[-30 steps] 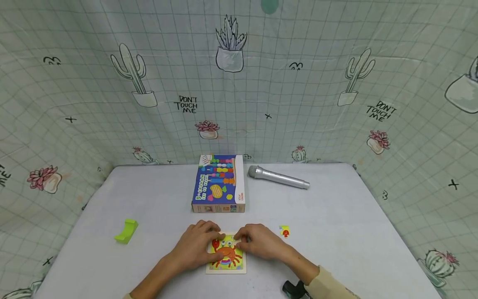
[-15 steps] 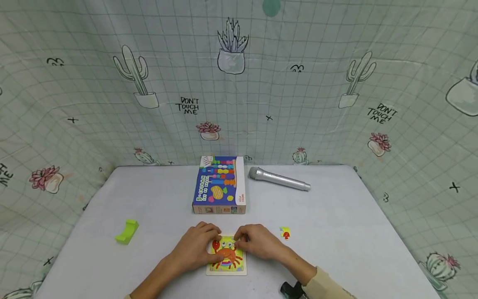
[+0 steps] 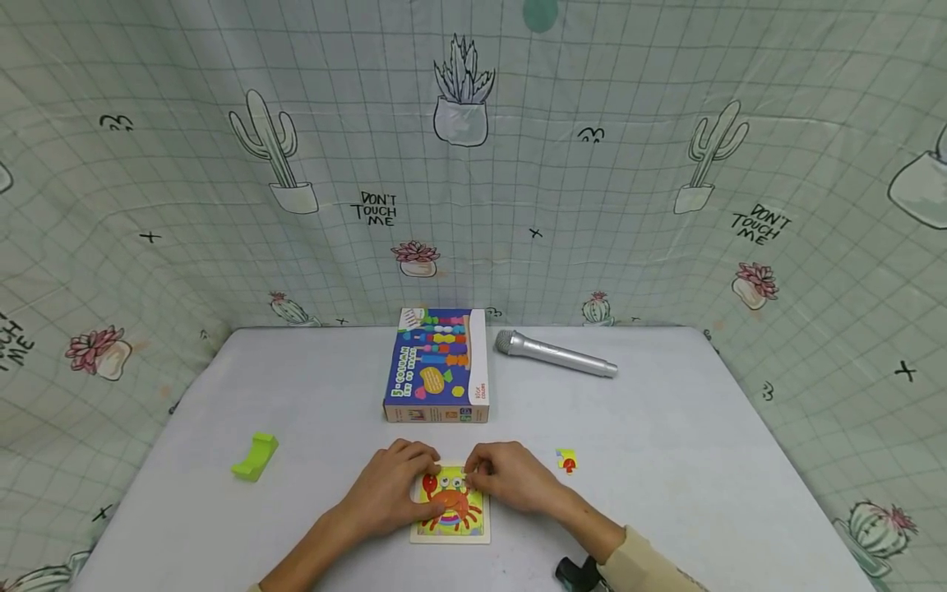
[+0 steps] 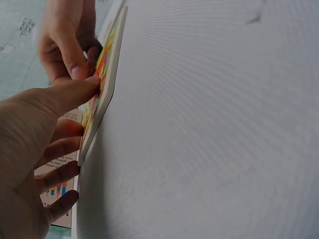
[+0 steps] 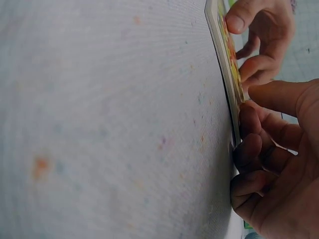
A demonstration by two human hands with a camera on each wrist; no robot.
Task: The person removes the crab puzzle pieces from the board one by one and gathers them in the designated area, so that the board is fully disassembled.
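A small square crab jigsaw puzzle in a pale tray lies flat near the front middle of the table. My left hand holds it from the left, thumb over the crab and fingers along the far left edge. Its straight thumb lies on the picture in the left wrist view. At the upper right corner, my right hand pinches with thumb and forefinger, the other fingers curled beside the tray. What lies between those two fingertips is hidden. One loose puzzle piece with a red claw lies right of that hand.
Behind the puzzle stands a blue toy box. A silver microphone lies to its right. On the left sits a green curved block. A black device shows by the right sleeve. Cactus-print cloth surrounds the white table.
The whole head view has shifted slightly. Both hands stay on the puzzle in nearly the same places, and the loose piece has not moved on the table.
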